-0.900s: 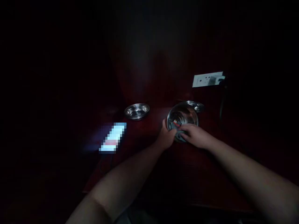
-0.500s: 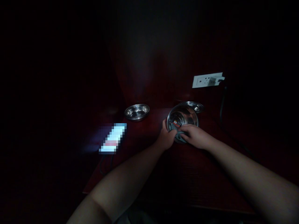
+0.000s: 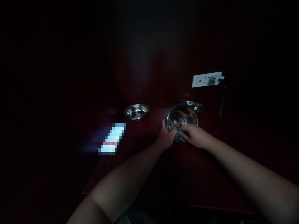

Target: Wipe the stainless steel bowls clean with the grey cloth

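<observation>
Holding a round, shiny bowl (image 3: 191,116) and rumpled cloth (image 3: 179,136), hands (image 3: 168,137) (image 3: 195,135) close together.

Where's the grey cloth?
Head view, right of centre: the grey cloth is at the near rim of the metal bowl, between left hand and right hand.

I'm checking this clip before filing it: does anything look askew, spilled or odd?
The phone-like screen at left looks odd: it shows only coarse blocks. The metal bowl tilts toward the camera; the left hand grips it while the right hand touches greyish cloth. No spill or damage shows in this dim light.
</observation>
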